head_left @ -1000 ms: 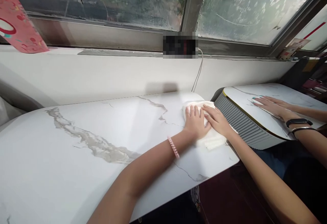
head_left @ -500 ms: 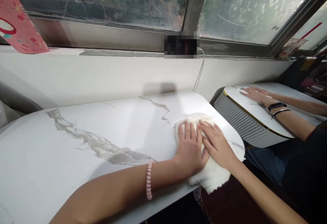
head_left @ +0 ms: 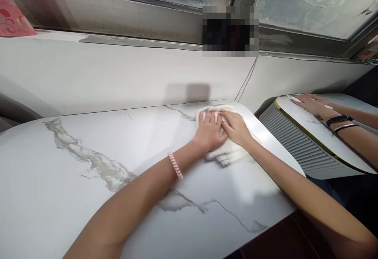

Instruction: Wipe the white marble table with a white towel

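Head view, cloth [head_left: 232,152]: wht, on marbled tabletop [head_left: 147,133], under both hands' fingers, spilling back past palms.
L hand [head_left: 209,134]: fingers slightly spread, flat on it.
R hand [head_left: 237,129]: fingers close tog., thumb apart, flat, beside L.
Bracelet [head_left: 175,166]: pink, behind L fingers.
Co-worker's hand [head_left: 313,106]: 2nd table [head_left: 307,122], well rt of fingers.

Head view, single: worn at the person's own eye level, facing forward and down across the desk [head_left: 67,211] at close range. Cloth [head_left: 228,150] right of centre; wearer's forearms [head_left: 130,196] entering from below. Wall [head_left: 118,69] beyond the desk; windows [head_left: 313,8] cropped along the top; second desk [head_left: 298,142] farther off, right.
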`<state>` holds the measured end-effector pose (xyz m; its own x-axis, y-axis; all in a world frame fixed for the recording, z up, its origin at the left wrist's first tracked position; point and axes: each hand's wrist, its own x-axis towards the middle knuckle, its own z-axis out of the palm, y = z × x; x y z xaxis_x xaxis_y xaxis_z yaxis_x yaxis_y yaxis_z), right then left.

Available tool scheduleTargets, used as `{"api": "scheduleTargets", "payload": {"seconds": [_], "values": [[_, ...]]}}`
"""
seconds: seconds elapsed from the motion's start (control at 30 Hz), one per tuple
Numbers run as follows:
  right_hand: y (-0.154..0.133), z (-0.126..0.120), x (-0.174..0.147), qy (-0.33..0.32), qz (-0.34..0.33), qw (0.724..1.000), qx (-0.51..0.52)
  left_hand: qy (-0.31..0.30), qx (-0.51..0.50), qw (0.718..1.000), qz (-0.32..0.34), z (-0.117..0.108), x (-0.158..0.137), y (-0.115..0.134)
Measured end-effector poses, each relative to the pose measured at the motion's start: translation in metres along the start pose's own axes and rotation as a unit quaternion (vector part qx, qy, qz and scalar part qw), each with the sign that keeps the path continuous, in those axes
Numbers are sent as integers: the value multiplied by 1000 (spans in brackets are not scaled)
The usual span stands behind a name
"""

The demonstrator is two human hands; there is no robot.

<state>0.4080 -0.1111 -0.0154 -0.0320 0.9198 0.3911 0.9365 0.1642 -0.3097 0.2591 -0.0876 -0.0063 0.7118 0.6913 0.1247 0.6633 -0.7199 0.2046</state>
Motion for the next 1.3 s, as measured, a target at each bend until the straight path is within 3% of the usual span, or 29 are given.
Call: {"api": "scheduleTargets", "payload": {"seconds": [0.23, 0.4, 0.7, 0.97, 1.13, 1.3], "values": [[0, 32, 76, -6, -6, 1000, -7, 52, 4, 998, -45, -6, 38, -55], [-7, 36, 79, -11, -12, 1000, 1, 58, 11, 996, -63, -7, 32, -60], [-37, 18, 9, -31, -49, 998, 32, 40, 67, 992, -101, -7, -37, -12], [-70, -5, -87, -19, -28, 999, -5, 6, 50, 998, -29, -12, -114, 33], [-94, -11, -134, -18, -42, 999, -18, 8, 50, 999, 7, -17, -157, 45], [-125, -11, -160, -20, -78, 997, -12, 22, 66, 998, 8, -19, -198, 43]]}}
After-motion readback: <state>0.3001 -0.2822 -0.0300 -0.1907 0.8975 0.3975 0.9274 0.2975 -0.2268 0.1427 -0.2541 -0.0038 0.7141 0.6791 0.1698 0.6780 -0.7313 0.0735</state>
